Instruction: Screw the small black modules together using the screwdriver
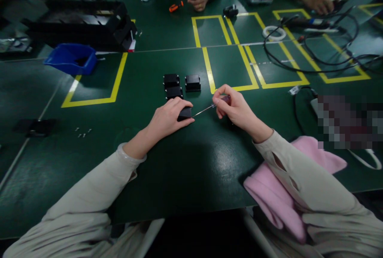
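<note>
Your table (pixel 167 170) is dark green, marked with yellow tape outlines (pixel 209 70) forming rectangles. The small box (pixel 184 113) under your left hand (pixel 169 118) is black, as are the three boxes (pixel 181 85) behind it. The screwdriver (pixel 209 108) in your right hand (pixel 235 108) has a silver shaft. Your sleeves (pixel 299 174) are beige. The cloth (pixel 278 198) at your right elbow is pink. The bin (pixel 72 59) is blue. The far screwdriver (pixel 176 6) has an orange handle. The tape roll (pixel 273 33) is white.

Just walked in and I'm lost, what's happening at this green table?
A person steadies a small black block on the green table with the left hand. The right hand holds a thin screwdriver, its tip at the block's side. Three similar black blocks sit just beyond. Other people's hands work at the far edge.
</note>
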`<state>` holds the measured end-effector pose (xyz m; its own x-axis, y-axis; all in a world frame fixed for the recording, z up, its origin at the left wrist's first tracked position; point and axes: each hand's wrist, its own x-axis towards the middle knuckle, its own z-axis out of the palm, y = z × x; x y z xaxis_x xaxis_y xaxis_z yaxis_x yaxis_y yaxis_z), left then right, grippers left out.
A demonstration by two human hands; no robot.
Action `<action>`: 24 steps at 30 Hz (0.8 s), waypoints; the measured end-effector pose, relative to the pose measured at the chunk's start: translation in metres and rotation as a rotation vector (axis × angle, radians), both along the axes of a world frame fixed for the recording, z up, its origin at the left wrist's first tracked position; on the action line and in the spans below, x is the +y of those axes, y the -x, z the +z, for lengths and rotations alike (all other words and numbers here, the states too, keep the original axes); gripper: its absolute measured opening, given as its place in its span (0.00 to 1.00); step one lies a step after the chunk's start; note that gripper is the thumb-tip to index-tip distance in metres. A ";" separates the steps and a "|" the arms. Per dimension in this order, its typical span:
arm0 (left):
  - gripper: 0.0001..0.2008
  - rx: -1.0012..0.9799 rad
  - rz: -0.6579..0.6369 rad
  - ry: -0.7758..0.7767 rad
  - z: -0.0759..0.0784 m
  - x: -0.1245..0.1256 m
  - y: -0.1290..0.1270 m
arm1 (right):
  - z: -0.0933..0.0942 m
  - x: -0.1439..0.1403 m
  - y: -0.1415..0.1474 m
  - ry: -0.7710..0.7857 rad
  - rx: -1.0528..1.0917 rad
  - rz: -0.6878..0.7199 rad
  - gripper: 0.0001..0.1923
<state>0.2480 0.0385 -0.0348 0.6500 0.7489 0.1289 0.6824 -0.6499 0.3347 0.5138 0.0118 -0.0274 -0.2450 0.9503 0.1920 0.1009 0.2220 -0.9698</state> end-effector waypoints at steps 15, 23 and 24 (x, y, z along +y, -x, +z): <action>0.21 -0.007 0.000 -0.025 -0.002 -0.001 0.001 | -0.001 0.000 -0.001 -0.011 -0.023 0.018 0.15; 0.20 0.000 -0.006 -0.031 -0.002 0.000 -0.001 | -0.001 0.000 0.000 -0.048 -0.004 -0.002 0.12; 0.20 0.000 -0.005 -0.031 -0.001 0.000 -0.001 | -0.001 0.000 0.000 -0.041 -0.003 0.002 0.13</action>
